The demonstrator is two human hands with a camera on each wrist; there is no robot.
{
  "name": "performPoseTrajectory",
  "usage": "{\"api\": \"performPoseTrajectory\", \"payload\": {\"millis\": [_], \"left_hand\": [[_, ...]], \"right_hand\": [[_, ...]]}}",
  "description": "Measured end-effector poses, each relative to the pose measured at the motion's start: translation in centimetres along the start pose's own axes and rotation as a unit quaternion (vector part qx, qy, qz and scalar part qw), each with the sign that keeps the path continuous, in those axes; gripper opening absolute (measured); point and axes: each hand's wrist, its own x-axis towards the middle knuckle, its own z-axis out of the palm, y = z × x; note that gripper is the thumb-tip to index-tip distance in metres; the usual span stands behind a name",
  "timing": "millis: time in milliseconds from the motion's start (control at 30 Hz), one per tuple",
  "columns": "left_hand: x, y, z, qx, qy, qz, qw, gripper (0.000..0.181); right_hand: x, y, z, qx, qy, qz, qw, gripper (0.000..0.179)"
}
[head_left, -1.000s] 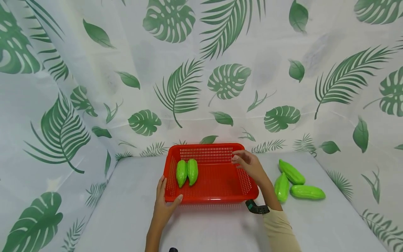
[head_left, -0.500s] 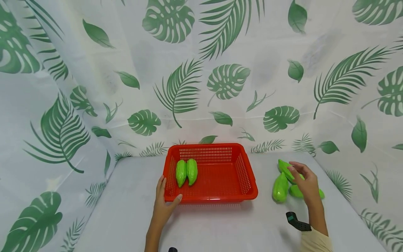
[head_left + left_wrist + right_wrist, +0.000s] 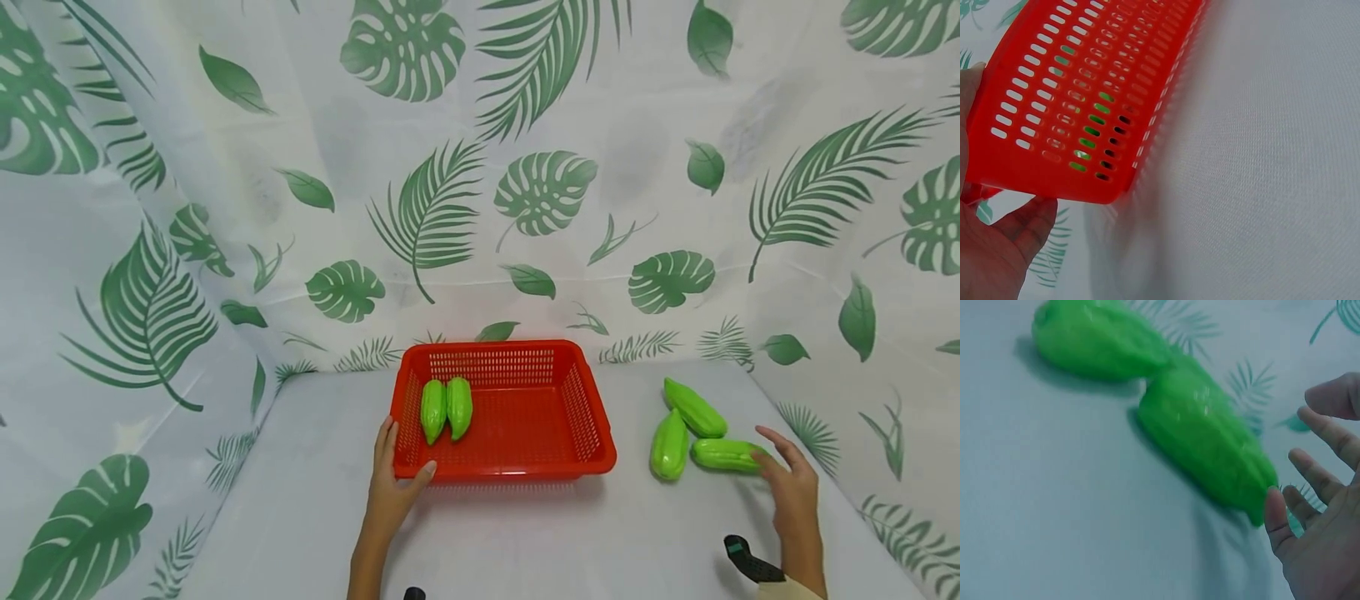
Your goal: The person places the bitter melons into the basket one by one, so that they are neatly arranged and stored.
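A red plastic basket (image 3: 525, 475) with slotted walls stands on the table; two bright green ridged gourds (image 3: 446, 408) lie side by side at its left. My left hand (image 3: 390, 496) holds the basket's near left corner, the thumb at the front rim. In the left wrist view, this hand (image 3: 997, 244) is against the red wall. On the right, my right hand (image 3: 795, 487) is at the right end of a lying green gourd (image 3: 723, 455). Its fingers are spread in the right wrist view, beside the gourd (image 3: 1207, 434); contact cannot be told.
Two more green gourds lie close by, one upright-pointing gourd (image 3: 669, 446) and one slanted gourd (image 3: 693, 408) behind. A white cloth with green leaf prints (image 3: 450, 208) hangs at the back and sides. Pale table surface (image 3: 525, 542) lies in front of the basket.
My right hand has moved from above the basket's right side, across the slanted gourd, to the right end of the lying gourd. The left hand and basket stay in place.
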Motion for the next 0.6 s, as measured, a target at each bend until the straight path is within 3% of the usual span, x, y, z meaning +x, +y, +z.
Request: {"api": "performPoseTrajectory", "payload": {"millis": [233, 467, 600], "left_hand": [[-0.1, 0.0, 0.0, 0.004, -0.001, 0.005, 1.0000, 0.093], [0.2, 0.0, -0.1, 0.013, 0.002, 0.002, 0.9999, 0.094], [0.1, 0.0, -0.1, 0.012, 0.001, -0.006, 0.9999, 0.094]], "right_hand": [[1.5, 2.2, -1.2, -0.081, -0.062, 0.034, 0.9942, 0.060], [2.3, 2.6, -1.3, -0.120, -0.126, -0.030, 0.9842, 0.065], [2.5, 2.6, -1.3, -0.147, -0.150, -0.041, 0.9768, 0.066]]}}
